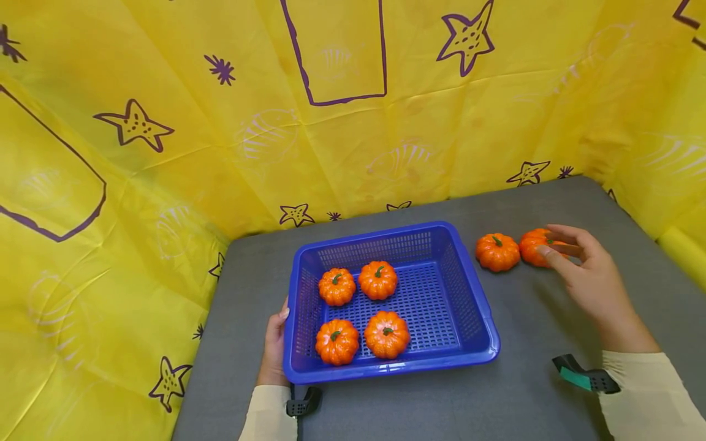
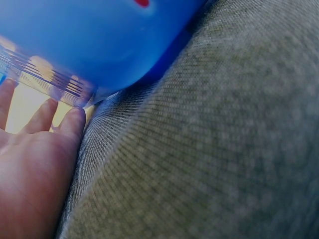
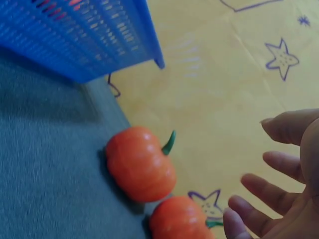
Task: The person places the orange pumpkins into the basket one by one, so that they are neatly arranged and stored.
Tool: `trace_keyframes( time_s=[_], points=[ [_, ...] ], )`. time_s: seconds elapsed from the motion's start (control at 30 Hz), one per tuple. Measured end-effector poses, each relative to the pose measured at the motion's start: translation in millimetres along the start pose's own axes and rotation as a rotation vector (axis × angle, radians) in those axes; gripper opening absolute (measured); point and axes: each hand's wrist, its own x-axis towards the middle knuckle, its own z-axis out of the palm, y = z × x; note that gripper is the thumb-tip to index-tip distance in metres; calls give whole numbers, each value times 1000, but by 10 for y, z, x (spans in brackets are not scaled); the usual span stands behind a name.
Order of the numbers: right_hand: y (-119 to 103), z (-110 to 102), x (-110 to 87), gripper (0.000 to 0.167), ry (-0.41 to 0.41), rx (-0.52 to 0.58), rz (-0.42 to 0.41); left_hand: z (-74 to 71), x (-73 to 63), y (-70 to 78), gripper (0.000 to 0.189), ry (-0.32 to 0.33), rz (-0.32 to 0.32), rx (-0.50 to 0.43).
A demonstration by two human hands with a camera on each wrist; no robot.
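Note:
A blue plastic basket [image 1: 391, 369] holds several small orange toy pumpkins with green stems, one of them a pumpkin [image 1: 388, 334] at the front. My left hand [image 1: 274, 344] rests against the basket's left wall, its fingertips [image 2: 75, 117] touching the slotted side. On the right, my right hand [image 1: 592, 275] hovers over a pumpkin [image 1: 532, 247] on the table, fingers spread and partly covering it. Beside that one sits another pumpkin [image 1: 497, 252]. In the right wrist view, a gap shows between the fingers and the nearer pumpkin [image 3: 179, 221].
The grey table [image 1: 529, 392] carries the basket and the loose pumpkins. A yellow cloth [image 1: 353, 153] with starfish drawings hangs behind and on both sides. Each wrist wears a dark device, such as the right wrist camera [image 1: 587, 375].

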Motion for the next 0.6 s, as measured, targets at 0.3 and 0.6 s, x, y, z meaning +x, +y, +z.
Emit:
trace_keyframes(
  time_s=[0.3,0.6],
  points=[
    [176,-82,24,45,22,-32,92,4,5,3,65,6,-9,-2],
    [396,-81,89,49,53,-35,149,22,12,11,64,0,-11,-15]
  ],
)
